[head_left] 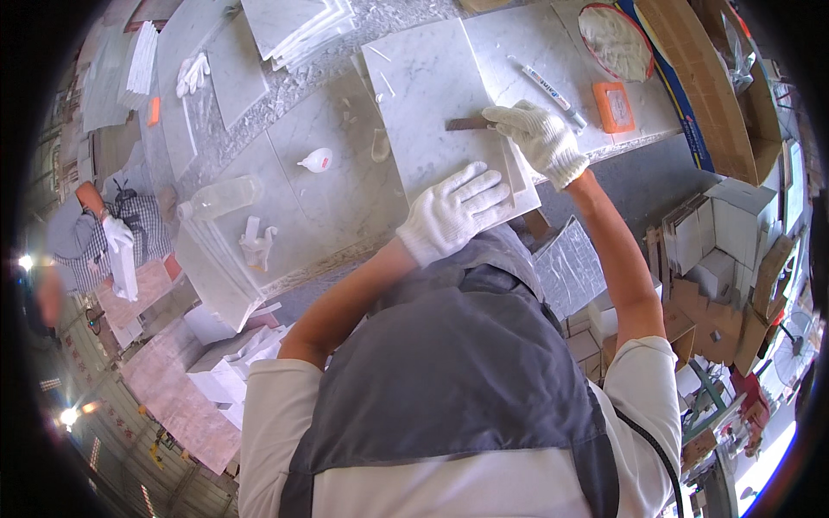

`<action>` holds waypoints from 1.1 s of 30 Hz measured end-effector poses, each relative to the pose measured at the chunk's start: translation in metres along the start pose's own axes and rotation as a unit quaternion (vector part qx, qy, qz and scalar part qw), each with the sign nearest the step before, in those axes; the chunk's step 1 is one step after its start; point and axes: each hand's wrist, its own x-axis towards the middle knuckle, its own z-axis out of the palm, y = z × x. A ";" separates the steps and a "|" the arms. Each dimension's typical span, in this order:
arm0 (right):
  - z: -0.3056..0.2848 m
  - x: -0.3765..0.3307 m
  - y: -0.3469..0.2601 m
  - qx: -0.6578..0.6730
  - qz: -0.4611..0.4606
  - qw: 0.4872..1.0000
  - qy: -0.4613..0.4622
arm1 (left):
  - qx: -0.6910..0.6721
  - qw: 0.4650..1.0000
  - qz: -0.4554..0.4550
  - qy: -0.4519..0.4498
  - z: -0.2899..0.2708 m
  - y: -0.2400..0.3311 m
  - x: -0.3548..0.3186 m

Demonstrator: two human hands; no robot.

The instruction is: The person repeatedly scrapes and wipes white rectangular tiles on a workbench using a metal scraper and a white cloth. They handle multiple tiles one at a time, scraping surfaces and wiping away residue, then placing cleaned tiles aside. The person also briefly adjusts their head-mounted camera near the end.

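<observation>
Presently, we find both gloved hands at work on a white marble tile (436, 112) lying on the bench at upper centre of the frame. The left hand (455, 210) lies flat on the tile's near edge, fingers spread and pressing down, grasping nothing. The right hand (540, 135) is closed around a small dark flat tool (467, 124), its fingers pinching one end while the other end rests on the tile face.

We judge the step in hand to be scraping or dressing the tile surface, the left hand serving as a clamp. In our view the next stroke calls for steady downward pressure from the left hand and a level blade.

Noted nearby: a white marker pen (553, 91) and an orange block (613, 106) to the upper right, and a small white squeeze bottle (316, 160) to the left. Another person (95, 237) works at far left.
</observation>
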 end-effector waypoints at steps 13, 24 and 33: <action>-0.018 -0.050 0.016 0.274 0.141 0.948 -0.079 | -0.050 0.998 -0.023 0.010 -0.003 -0.001 0.004; 0.017 -0.076 -0.055 0.522 0.285 0.753 0.282 | -0.484 0.749 -0.442 0.100 -0.003 0.021 0.080; -0.022 -0.076 -0.049 0.386 0.321 0.845 0.185 | -0.607 0.589 -0.510 0.157 -0.004 0.015 0.099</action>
